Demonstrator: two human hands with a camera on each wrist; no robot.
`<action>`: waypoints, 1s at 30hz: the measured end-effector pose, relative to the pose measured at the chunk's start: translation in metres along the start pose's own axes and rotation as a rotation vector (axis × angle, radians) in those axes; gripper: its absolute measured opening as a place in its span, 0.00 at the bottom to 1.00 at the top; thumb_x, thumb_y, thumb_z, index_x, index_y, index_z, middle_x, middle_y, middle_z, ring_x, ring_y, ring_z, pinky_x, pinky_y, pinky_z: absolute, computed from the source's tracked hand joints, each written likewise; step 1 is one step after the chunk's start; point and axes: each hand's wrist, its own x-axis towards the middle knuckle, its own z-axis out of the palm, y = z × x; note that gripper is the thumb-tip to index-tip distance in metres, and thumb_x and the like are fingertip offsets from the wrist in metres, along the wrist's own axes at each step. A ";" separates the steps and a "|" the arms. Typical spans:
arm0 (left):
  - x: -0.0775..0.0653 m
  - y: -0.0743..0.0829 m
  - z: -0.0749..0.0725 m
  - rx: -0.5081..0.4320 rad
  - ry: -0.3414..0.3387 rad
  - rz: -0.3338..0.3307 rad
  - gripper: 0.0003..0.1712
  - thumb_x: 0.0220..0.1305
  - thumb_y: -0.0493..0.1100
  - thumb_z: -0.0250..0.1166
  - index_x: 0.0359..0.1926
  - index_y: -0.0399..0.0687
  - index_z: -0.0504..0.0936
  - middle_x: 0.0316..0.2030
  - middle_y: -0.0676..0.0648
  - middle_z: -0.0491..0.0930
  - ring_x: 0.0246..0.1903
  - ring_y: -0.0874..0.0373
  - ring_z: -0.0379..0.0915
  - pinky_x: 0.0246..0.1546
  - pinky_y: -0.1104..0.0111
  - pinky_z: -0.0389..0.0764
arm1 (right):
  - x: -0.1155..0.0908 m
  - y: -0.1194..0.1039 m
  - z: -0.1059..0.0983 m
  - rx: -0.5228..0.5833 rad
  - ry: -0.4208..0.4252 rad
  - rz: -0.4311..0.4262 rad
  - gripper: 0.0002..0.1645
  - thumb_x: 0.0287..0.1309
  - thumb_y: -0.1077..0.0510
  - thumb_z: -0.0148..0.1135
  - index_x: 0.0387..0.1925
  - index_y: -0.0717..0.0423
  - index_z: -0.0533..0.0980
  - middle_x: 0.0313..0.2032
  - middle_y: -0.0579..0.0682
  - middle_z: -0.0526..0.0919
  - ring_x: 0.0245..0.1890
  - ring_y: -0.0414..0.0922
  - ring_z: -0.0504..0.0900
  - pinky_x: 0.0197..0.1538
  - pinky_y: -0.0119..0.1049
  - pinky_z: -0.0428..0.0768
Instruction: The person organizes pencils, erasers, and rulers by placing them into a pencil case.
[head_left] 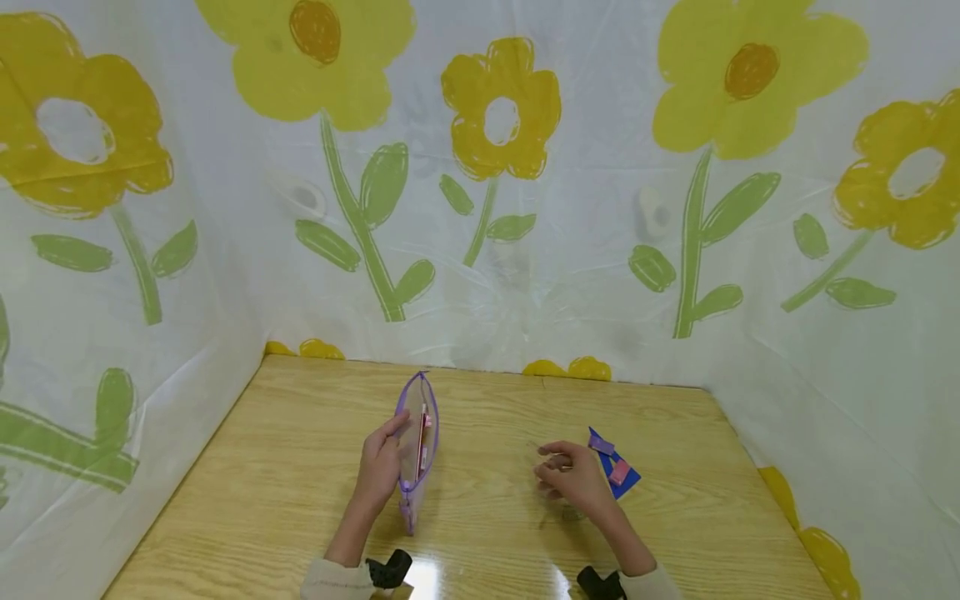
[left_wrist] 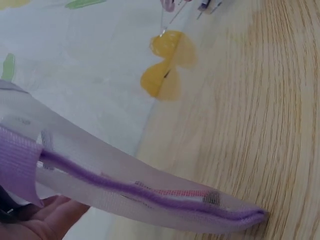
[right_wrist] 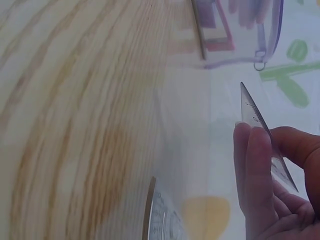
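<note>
A see-through mesh zip pouch (head_left: 409, 510) with purple trim stands on edge, its mouth spread apart. My left hand (head_left: 381, 467) grips its left side, thumb up near the rim. Inside the pouch are a red pencil (head_left: 421, 442) and a few small items. To the right, my right hand (head_left: 581, 483) pinches a clear set square (right_wrist: 257, 117) between thumb and fingers; its scale marks and pointed corner show in the right wrist view. Below that hand lies a clear, curved ruler-like piece with markings (right_wrist: 162, 217), partly cut off by the frame.
Just right of my right hand lies a blue flat piece (head_left: 628, 482) with a purple block (head_left: 602, 445) and a pink block (head_left: 619, 472) on it. A flower-printed white sheet (head_left: 585, 275) walls the wooden table (head_left: 285, 467) at the back and sides.
</note>
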 end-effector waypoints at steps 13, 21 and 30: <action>0.000 0.004 0.001 0.080 0.103 -0.010 0.29 0.68 0.26 0.38 0.67 0.21 0.68 0.66 0.26 0.70 0.72 0.35 0.59 0.74 0.49 0.61 | 0.002 -0.003 0.008 -0.001 -0.035 -0.016 0.25 0.65 0.62 0.66 0.57 0.75 0.74 0.36 0.67 0.85 0.31 0.55 0.89 0.30 0.41 0.89; 0.001 0.006 0.005 0.087 0.047 0.016 0.28 0.70 0.27 0.38 0.67 0.22 0.69 0.67 0.27 0.70 0.63 0.35 0.69 0.30 0.77 0.73 | 0.009 -0.008 0.017 -0.003 -0.037 -0.042 0.25 0.64 0.62 0.67 0.57 0.73 0.75 0.37 0.66 0.86 0.31 0.53 0.90 0.31 0.39 0.89; 0.000 0.005 0.007 0.066 0.019 -0.001 0.29 0.71 0.28 0.38 0.69 0.24 0.67 0.69 0.28 0.67 0.67 0.36 0.65 0.29 0.69 0.74 | 0.021 -0.032 0.034 0.025 -0.047 -0.086 0.22 0.66 0.63 0.64 0.58 0.69 0.75 0.39 0.63 0.84 0.37 0.66 0.87 0.34 0.49 0.90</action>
